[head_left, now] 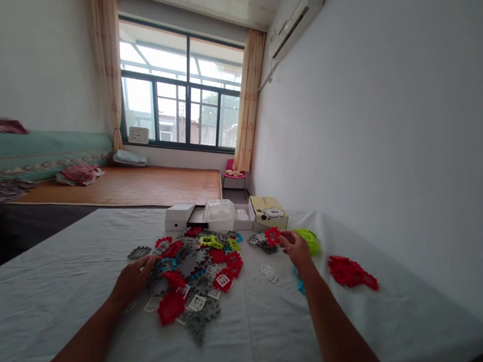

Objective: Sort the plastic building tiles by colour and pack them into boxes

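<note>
Currently, a red toothed piece (271, 236) is pinched in the grip of the right hand (297, 249), by a grey cluster (257, 241). The left hand (135, 279) is placed at the left edge of a mixed pile (190, 265); whether anything is gripped there cannot be told. Green pieces (309, 242) are partly hidden behind the right hand; a red heap (351, 272) is spread farther right on the cloth (257, 336).

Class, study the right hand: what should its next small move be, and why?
Probably carry the red piece rightward and lay it on the red pile. The right hand holds it by the grey pile, while the red pile and the green pile each look sorted by colour, unlike the mixed heap.
</note>
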Action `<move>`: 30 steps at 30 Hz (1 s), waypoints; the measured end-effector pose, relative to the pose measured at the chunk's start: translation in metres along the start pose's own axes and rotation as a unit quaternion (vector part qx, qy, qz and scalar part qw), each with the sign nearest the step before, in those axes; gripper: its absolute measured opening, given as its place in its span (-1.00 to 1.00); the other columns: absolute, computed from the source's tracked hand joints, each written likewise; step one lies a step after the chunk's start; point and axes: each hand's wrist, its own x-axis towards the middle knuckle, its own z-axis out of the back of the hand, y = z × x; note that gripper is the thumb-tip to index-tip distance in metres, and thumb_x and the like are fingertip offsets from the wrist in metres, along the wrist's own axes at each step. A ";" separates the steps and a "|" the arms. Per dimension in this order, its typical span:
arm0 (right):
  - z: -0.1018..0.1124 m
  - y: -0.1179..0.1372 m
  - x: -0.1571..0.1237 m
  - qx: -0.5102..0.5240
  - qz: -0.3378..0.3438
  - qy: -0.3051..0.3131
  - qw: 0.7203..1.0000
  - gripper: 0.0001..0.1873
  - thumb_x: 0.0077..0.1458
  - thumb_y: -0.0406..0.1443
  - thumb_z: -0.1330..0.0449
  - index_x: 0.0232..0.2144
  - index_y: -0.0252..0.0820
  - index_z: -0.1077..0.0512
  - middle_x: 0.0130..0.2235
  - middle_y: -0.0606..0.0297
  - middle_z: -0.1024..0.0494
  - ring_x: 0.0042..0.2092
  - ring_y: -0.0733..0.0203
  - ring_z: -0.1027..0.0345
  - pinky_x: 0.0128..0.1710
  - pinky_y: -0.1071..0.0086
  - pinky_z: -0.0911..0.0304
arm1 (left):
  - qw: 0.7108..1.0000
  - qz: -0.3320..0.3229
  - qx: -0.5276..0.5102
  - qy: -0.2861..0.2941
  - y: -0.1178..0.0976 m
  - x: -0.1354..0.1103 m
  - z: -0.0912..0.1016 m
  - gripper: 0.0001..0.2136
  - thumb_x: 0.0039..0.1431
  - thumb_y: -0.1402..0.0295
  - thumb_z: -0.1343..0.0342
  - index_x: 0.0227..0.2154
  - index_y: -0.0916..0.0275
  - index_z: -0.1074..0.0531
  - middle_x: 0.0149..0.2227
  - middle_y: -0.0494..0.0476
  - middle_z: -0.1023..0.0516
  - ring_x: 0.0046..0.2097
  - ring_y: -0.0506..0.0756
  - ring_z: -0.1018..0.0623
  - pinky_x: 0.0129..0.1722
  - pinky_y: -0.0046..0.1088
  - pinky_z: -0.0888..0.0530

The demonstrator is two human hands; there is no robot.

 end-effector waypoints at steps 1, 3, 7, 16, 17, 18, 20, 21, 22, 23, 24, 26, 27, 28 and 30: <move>0.022 -0.003 0.005 -0.026 -0.001 -0.026 0.999 -0.59 -0.09 -0.04 -0.15 -0.26 -0.18 -0.44 -0.32 0.21 -0.59 -0.33 0.18 -0.47 -0.36 0.37 -0.34 | 1.000 -0.002 0.001 -0.001 0.001 0.001 -0.001 -0.61 0.16 0.09 0.16 -0.29 0.14 -0.53 -0.30 0.08 -0.64 -0.23 0.14 -0.59 -0.28 -0.50 -0.46; 0.073 -0.013 0.009 -0.089 -0.016 -0.095 0.991 -0.64 -0.09 -0.09 -0.15 -0.28 -0.18 -0.44 -0.26 0.17 -0.59 -0.25 0.15 -0.46 -0.26 0.34 -0.32 | 1.000 0.000 0.008 -0.002 0.004 0.002 -0.002 -0.61 0.14 0.08 0.14 -0.30 0.14 -0.54 -0.29 0.09 -0.64 -0.22 0.15 -0.60 -0.29 -0.50 -0.46; 0.167 -0.042 -0.005 -0.218 -0.090 -0.213 0.948 -0.75 -0.13 -0.19 -0.12 -0.43 -0.22 -0.45 -0.31 0.02 -0.57 -0.21 -0.03 -0.44 -0.20 0.18 -0.27 | 1.000 0.006 0.012 0.005 0.009 0.005 -0.006 -0.59 0.13 0.05 0.14 -0.29 0.17 -0.54 -0.25 0.12 -0.64 -0.17 0.17 -0.59 -0.25 -0.48 -0.46; 0.131 -0.021 -0.006 -0.293 -0.019 -0.127 0.948 -0.71 0.03 -0.21 -0.07 -0.24 -0.16 -0.48 -0.17 0.13 -0.54 -0.22 0.11 -0.43 -0.18 0.28 -0.27 | 1.000 -0.004 0.014 0.017 0.000 0.002 -0.006 -0.58 0.16 0.06 0.16 -0.29 0.19 -0.53 -0.28 0.11 -0.64 -0.21 0.14 -0.59 -0.26 -0.50 -0.44; 0.104 -0.009 -0.004 -0.279 0.017 -0.070 0.958 -0.73 0.04 -0.19 -0.09 -0.24 -0.12 -0.49 -0.19 0.21 -0.55 -0.24 0.16 -0.44 -0.19 0.34 -0.28 | 1.000 -0.003 0.014 0.014 -0.002 0.001 -0.006 -0.58 0.17 0.07 0.17 -0.28 0.19 -0.52 -0.27 0.11 -0.64 -0.19 0.14 -0.58 -0.26 -0.49 -0.43; 0.075 0.003 -0.005 -0.262 0.054 -0.005 0.963 -0.75 0.04 -0.16 -0.11 -0.26 -0.07 -0.50 -0.22 0.28 -0.56 -0.27 0.21 -0.44 -0.21 0.39 -0.29 | 1.000 -0.001 0.013 0.011 -0.003 0.000 -0.005 -0.59 0.18 0.07 0.17 -0.27 0.19 -0.52 -0.26 0.12 -0.64 -0.18 0.14 -0.58 -0.25 -0.49 -0.43; 0.016 0.025 -0.014 -0.225 0.163 0.182 0.943 -0.72 0.07 -0.19 -0.11 -0.18 -0.11 -0.48 -0.21 0.24 -0.57 -0.26 0.19 -0.44 -0.19 0.36 -0.29 | 1.000 0.004 0.011 0.007 -0.005 -0.001 -0.004 -0.59 0.18 0.08 0.16 -0.27 0.19 -0.53 -0.25 0.12 -0.63 -0.18 0.14 -0.58 -0.24 -0.48 -0.43; -0.011 0.033 -0.020 -0.221 0.195 0.247 0.923 -0.70 0.05 -0.22 -0.14 -0.15 -0.12 -0.48 -0.19 0.21 -0.56 -0.25 0.17 -0.43 -0.18 0.34 -0.30 | 1.000 0.006 0.007 0.006 -0.005 -0.002 -0.004 -0.59 0.19 0.09 0.16 -0.27 0.19 -0.53 -0.25 0.11 -0.63 -0.18 0.14 -0.58 -0.23 -0.48 -0.43; -0.035 0.038 -0.028 -0.215 0.212 0.287 0.909 -0.67 -0.01 -0.24 -0.21 -0.14 -0.13 -0.48 -0.17 0.19 -0.56 -0.23 0.15 -0.43 -0.17 0.32 -0.30 | 1.000 0.006 0.003 0.005 -0.005 -0.003 -0.003 -0.60 0.19 0.09 0.16 -0.27 0.20 -0.53 -0.26 0.11 -0.63 -0.18 0.14 -0.58 -0.24 -0.49 -0.43; -0.055 0.040 -0.035 -0.214 0.221 0.313 0.899 -0.61 -0.09 -0.27 -0.27 -0.13 -0.13 -0.49 -0.15 0.16 -0.55 -0.20 0.12 -0.43 -0.15 0.30 -0.30 | 1.000 0.006 -0.001 0.004 -0.005 -0.003 -0.003 -0.60 0.19 0.09 0.16 -0.28 0.20 -0.53 -0.26 0.11 -0.63 -0.18 0.13 -0.58 -0.23 -0.49 -0.43; -0.071 0.040 -0.041 -0.212 0.224 0.327 0.893 -0.54 -0.17 -0.28 -0.33 -0.12 -0.14 -0.49 -0.11 0.13 -0.53 -0.15 0.07 -0.42 -0.12 0.28 -0.29 | 1.000 0.006 -0.006 0.002 -0.005 -0.004 -0.002 -0.60 0.19 0.09 0.16 -0.28 0.20 -0.53 -0.27 0.11 -0.63 -0.19 0.13 -0.58 -0.23 -0.49 -0.42; -0.089 0.033 -0.050 -0.198 0.231 0.331 0.893 -0.46 -0.26 -0.27 -0.39 -0.11 -0.15 -0.49 -0.04 0.07 -0.48 -0.05 0.00 -0.37 -0.04 0.23 -0.25 | 1.000 0.007 -0.008 0.000 -0.005 -0.004 -0.002 -0.59 0.20 0.10 0.17 -0.29 0.20 -0.53 -0.27 0.11 -0.63 -0.19 0.13 -0.58 -0.23 -0.48 -0.42; -0.093 0.028 -0.053 -0.185 0.236 0.330 0.895 -0.46 -0.25 -0.25 -0.40 -0.11 -0.16 -0.49 -0.03 0.06 -0.47 -0.02 -0.01 -0.34 -0.01 0.22 -0.24 | 1.000 0.008 -0.008 0.000 -0.004 -0.004 -0.002 -0.60 0.21 0.10 0.17 -0.28 0.20 -0.53 -0.27 0.11 -0.63 -0.19 0.13 -0.58 -0.22 -0.48 -0.42; -0.094 0.023 -0.055 -0.167 0.240 0.329 0.898 -0.48 -0.22 -0.22 -0.38 -0.12 -0.16 -0.49 -0.04 0.06 -0.46 -0.01 0.00 -0.34 0.00 0.22 -0.23 | 1.000 0.009 -0.008 0.002 -0.005 -0.004 -0.002 -0.60 0.21 0.11 0.17 -0.28 0.20 -0.53 -0.27 0.11 -0.63 -0.19 0.13 -0.58 -0.22 -0.47 -0.42; -0.091 0.016 -0.057 -0.130 0.247 0.333 0.901 -0.57 -0.12 -0.19 -0.33 -0.14 -0.16 -0.51 -0.09 0.09 -0.49 -0.05 0.05 -0.36 -0.03 0.25 -0.25 | 1.000 0.014 -0.010 0.004 -0.006 -0.003 -0.003 -0.61 0.20 0.11 0.15 -0.28 0.20 -0.54 -0.27 0.12 -0.63 -0.19 0.13 -0.58 -0.21 -0.46 -0.42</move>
